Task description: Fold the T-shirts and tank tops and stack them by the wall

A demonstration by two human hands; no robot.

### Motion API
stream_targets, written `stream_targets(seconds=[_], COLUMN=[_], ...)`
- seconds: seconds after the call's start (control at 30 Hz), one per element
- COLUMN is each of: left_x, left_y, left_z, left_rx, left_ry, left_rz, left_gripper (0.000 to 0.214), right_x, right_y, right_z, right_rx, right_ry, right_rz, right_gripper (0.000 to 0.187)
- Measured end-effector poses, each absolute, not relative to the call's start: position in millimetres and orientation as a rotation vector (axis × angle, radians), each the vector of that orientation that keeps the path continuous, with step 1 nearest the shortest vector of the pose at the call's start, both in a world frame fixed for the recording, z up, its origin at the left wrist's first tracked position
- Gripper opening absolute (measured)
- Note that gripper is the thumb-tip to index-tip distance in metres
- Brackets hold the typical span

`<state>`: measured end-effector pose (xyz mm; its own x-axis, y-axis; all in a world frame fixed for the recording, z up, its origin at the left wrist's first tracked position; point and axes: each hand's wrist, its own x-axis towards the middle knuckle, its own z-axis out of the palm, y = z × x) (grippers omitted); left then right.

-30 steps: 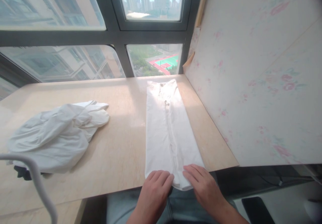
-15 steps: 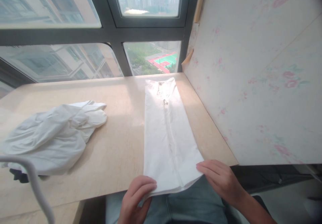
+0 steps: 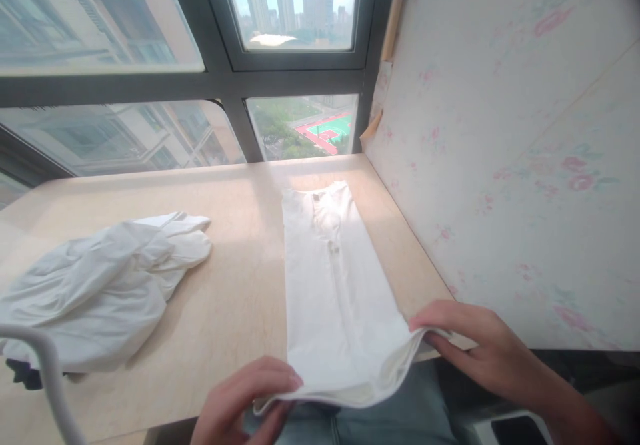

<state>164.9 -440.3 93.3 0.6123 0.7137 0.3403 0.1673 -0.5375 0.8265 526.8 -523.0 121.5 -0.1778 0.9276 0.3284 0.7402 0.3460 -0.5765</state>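
Observation:
A white shirt [image 3: 335, 291], folded into a long narrow panel, lies front up on the wooden tabletop [image 3: 240, 278]. Its neck opening points toward the window, and its hem hangs over the near edge. My left hand [image 3: 255, 391] pinches the left corner of the hem between thumb and fingers. At the right corner, my right hand [image 3: 465, 338] grips the hem the same way and holds it raised. Between the hands the layered hem sags open, showing several cloth layers.
A crumpled white garment [image 3: 105, 285] lies on the left of the table. In front of it curves a grey-white tube [image 3: 47, 371]. A flowered wall [image 3: 505, 185] borders the table on the right, and a dark-framed window [image 3: 295, 81] stands behind it.
Both hands have taken a pinch on the hem corners and lifted them, the right one higher. The shirt has slid slightly toward me. The view has tilted a little upward.

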Motion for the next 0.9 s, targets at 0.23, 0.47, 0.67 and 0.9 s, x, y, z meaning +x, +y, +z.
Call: stream_targets(seconds=[0.23, 0.47, 0.67, 0.9], left_x=[240.8, 243.2, 250.5, 297.3], left_y=[-275.9, -250.2, -257.4, -305.0], left_z=[42.1, 0.4, 9.0, -1.5], left_rx=[1.603, 1.667, 1.869, 2.692], left_ry=[1.300, 1.383, 1.501, 1.176], left_rz=[0.813, 0.763, 0.838, 0.559], left_gripper=[0.049, 0.050, 0.043, 0.049], right_x=[535.9, 541.8, 544.7, 486.7], right_y=[-360.9, -332.3, -337.8, -348.9], right_z=[61.2, -3.8, -13.7, -16.8], right_rx=[-1.692, -1.863, -1.920, -1.640], right_ry=[-1.506, -1.376, -1.319, -2.069], right_rz=[0.590, 0.577, 0.454, 0.127], right_gripper=[0.029, 0.035, 0.036, 0.045])
